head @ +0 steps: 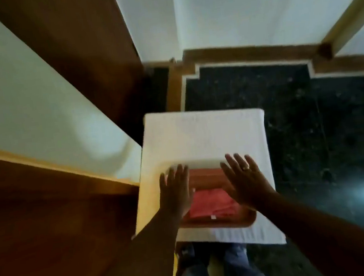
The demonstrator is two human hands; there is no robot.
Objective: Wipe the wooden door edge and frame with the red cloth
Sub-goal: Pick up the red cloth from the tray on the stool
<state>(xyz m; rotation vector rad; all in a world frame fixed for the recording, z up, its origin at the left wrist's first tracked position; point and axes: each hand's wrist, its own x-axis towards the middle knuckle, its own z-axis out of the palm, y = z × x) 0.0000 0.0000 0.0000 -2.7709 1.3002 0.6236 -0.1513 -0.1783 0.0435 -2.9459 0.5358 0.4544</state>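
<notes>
Below the camera, dark speckled floor (310, 124) meets a wooden door (51, 230) and a white table (198, 131). On it, a wooden tray (248, 219) holds the folded red cloth (212, 204). Left hand (176, 192) and right hand (246, 180) spread flat, fingers splayed, over the tray's sides, holding nothing.

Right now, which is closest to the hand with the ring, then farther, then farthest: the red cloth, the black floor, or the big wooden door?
From the right hand:
1. red cloth, just beside it in the wooden tray.
2. black floor, off to its right.
3. wooden door, far left, past the other hand.
</notes>
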